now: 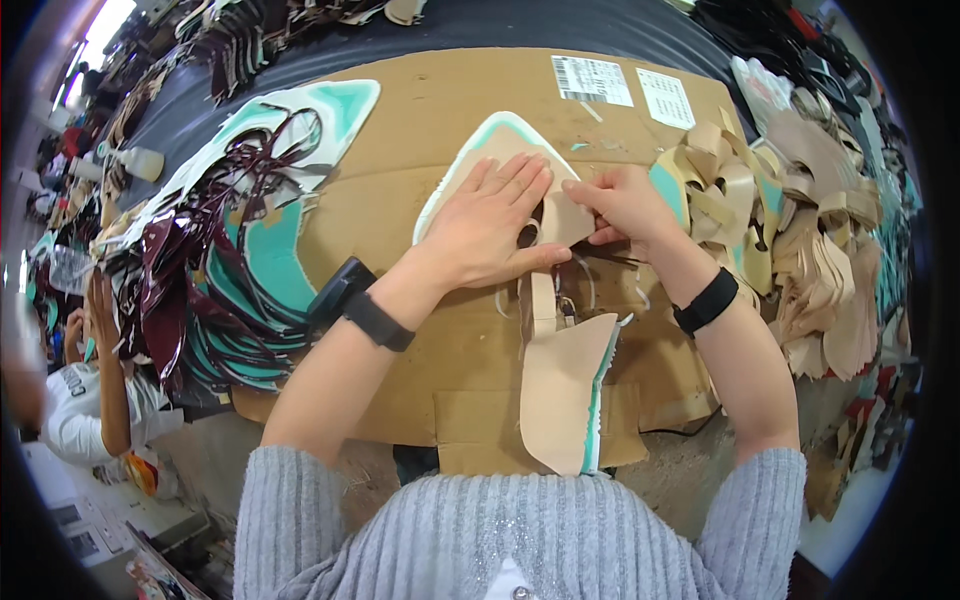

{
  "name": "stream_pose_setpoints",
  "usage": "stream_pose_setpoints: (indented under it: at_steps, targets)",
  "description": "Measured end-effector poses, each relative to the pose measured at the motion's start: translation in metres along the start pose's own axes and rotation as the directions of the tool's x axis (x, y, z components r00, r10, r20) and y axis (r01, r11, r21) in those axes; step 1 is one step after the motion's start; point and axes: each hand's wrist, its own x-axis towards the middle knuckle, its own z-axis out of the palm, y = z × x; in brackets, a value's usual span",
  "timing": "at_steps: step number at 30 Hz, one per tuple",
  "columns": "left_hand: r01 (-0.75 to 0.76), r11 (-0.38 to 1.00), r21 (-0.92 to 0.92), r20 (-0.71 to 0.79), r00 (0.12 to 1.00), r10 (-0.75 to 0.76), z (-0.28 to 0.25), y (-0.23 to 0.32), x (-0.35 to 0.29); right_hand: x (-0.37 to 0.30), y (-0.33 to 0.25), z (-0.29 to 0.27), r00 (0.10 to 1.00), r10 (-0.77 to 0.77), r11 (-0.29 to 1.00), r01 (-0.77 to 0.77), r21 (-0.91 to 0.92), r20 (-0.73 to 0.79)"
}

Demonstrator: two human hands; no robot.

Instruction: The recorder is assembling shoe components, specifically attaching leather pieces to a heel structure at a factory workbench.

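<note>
My left hand (pixel 485 225) lies flat, fingers stretched out, on a beige leather shoe upper (pixel 568 218). Beneath that part is a pointed white-edged piece with a teal border (pixel 505 120). With thumb and fingers closed, my right hand (pixel 635 212) pinches the upper's right edge. A narrow beige strap (pixel 543 300) runs down toward me, with a small buckle (pixel 567 308) beside it. Nearest my body lies a wider beige panel (pixel 560 390), edged in teal and white. My left palm hides part of the upper.
Brown cardboard (pixel 400 210) covers the work surface. Glossy maroon and teal pieces (pixel 190 270) are heaped at left, beside a white and teal piece (pixel 345 100). Beige straps and cut pieces (pixel 820 270) pile up at right. Another person's arm (pixel 112 380) shows at far left.
</note>
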Motion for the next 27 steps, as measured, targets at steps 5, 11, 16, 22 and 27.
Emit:
stream_pose_setpoints:
  at_steps: [5,11,16,22,27]
  targets:
    - [-0.048,0.998,-0.044,0.037,0.998,0.05,-0.001,0.002,0.002,-0.025,0.001,-0.014,0.977,0.161,0.982,-0.173,0.081,0.138]
    - [-0.073,0.997,-0.012,0.113,0.991,0.074,-0.007,0.003,0.003,-0.018,0.012,-0.016,0.974,0.141,0.986,-0.153,0.058,0.176]
    - [-0.083,0.995,0.052,0.137,0.988,0.076,-0.009,0.004,0.003,-0.036,0.011,-0.015,0.968,0.142,0.985,-0.16,0.07,0.208]
    - [-0.081,0.996,0.039,0.105,0.991,0.077,-0.005,0.006,0.008,-0.036,0.022,-0.015,0.975,0.133,0.967,-0.167,0.193,0.175]
    - [-0.136,0.988,0.068,0.145,0.981,0.125,-0.006,0.006,0.008,-0.038,0.022,-0.013,0.98,0.142,0.965,-0.168,0.202,0.138]
